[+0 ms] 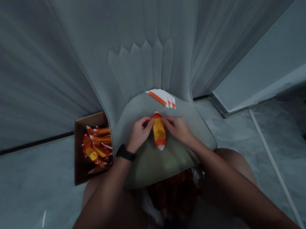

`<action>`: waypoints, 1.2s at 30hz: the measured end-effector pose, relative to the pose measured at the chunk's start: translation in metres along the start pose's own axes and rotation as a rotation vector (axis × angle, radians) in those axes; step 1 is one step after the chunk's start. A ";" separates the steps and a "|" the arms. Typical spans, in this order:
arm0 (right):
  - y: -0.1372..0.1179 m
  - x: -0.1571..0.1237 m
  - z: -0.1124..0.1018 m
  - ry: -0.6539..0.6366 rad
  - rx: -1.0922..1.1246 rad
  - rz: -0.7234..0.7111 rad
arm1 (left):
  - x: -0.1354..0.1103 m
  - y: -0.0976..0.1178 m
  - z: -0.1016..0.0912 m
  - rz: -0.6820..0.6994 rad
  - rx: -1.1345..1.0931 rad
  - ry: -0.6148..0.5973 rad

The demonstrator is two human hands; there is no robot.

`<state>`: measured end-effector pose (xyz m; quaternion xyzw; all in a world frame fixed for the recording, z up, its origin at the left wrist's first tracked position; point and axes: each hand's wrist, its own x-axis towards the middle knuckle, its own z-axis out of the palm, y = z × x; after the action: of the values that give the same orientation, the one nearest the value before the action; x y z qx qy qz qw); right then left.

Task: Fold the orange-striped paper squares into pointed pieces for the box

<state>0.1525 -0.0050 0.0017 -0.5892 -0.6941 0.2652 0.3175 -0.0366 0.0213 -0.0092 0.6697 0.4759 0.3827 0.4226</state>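
A folded paper piece (159, 130), yellow with orange bands and white tips, lies on the seat of a grey chair (149, 168). My left hand (139, 132) pinches its upper left edge with closed fingers. My right hand (178, 128) presses its upper right edge the same way. A black band is on my left wrist. A small stack of flat white-and-orange paper sheets (162, 98) rests at the back of the seat, just beyond my hands.
A brown cardboard box (76, 155) holding several finished yellow-orange folded pieces (98, 148) sits on the floor left of the chair. The chair back rises ahead. A white rod (274, 165) lies on the floor at right, with dim objects at the far right edge.
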 end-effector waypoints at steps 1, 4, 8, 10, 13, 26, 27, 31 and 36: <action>0.003 0.001 0.000 -0.008 0.034 0.006 | 0.001 0.000 0.000 -0.008 -0.026 -0.011; 0.009 0.004 0.000 -0.038 0.125 0.021 | 0.001 0.000 -0.002 -0.046 -0.085 -0.047; 0.008 0.002 0.002 -0.032 0.175 0.057 | -0.001 -0.001 -0.004 -0.098 -0.130 -0.095; 0.007 0.002 0.003 -0.012 0.180 0.084 | -0.002 -0.002 -0.004 -0.110 -0.126 -0.113; 0.007 0.002 0.004 0.006 0.174 0.119 | -0.005 -0.003 -0.004 -0.108 -0.109 -0.130; 0.000 -0.066 0.061 0.253 -0.353 0.008 | -0.066 -0.031 -0.110 -0.287 -0.179 0.261; -0.004 -0.074 0.068 0.267 -0.400 -0.011 | -0.078 -0.037 -0.126 -0.284 -0.148 0.319; -0.010 -0.094 0.079 0.265 -0.459 -0.023 | -0.117 -0.068 -0.186 -0.279 0.210 0.519; -0.005 -0.096 0.083 0.254 -0.492 0.029 | -0.136 -0.113 -0.236 -0.623 0.670 0.332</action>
<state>0.0967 -0.0998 -0.0610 -0.6869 -0.6839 0.0169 0.2454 -0.3226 -0.0404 -0.0464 0.5246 0.8117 0.1654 0.1966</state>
